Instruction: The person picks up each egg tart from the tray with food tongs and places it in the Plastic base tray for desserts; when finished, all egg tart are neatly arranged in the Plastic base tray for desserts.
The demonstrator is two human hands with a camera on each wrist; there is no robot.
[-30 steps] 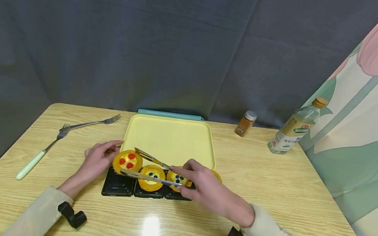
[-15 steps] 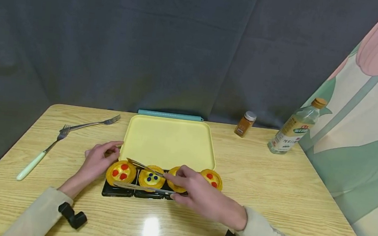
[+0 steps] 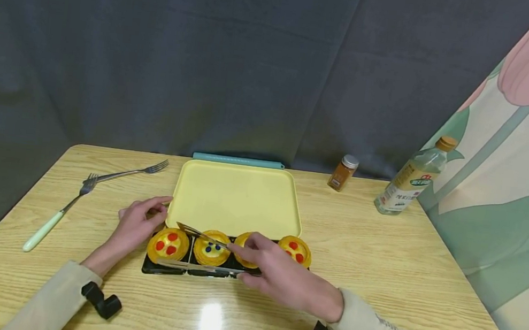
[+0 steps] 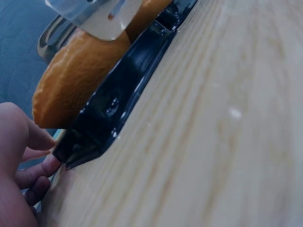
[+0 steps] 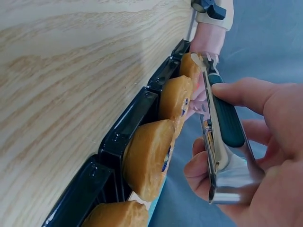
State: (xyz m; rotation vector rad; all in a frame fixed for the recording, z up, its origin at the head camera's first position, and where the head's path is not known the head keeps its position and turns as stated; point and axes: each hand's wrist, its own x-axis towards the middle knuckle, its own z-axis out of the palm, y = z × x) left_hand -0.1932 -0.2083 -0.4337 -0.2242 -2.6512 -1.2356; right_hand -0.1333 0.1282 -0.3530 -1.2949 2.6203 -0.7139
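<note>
My right hand (image 3: 277, 274) grips a pair of metal tongs (image 5: 213, 118) with a dark green grip. Its two ends lie spread on the far and near sides of the leftmost egg tart (image 3: 168, 246), which has red dots and sits in the black compartment tray (image 3: 163, 269). Two blue-dotted tarts, the nearer one (image 3: 211, 248) and one partly hidden by my right hand, and a red-dotted tart (image 3: 295, 251) fill the row. My left hand (image 3: 135, 221) rests at the tray's left end, fingers loosely bent; in the left wrist view fingertips (image 4: 49, 164) touch its corner.
Behind the black tray lies a yellow tray (image 3: 239, 197), with a teal strip (image 3: 238, 160) behind it. Two forks, one all metal (image 3: 125, 173) and one green-handled (image 3: 52, 223), lie at left. A spice jar (image 3: 343, 173) and a clear bottle (image 3: 413, 178) stand back right.
The tongs have lowered the red-dotted tart toward me into the left compartment, and their ends have spread apart. The right hand has shifted slightly left and nearer. The left hand has stayed put.
</note>
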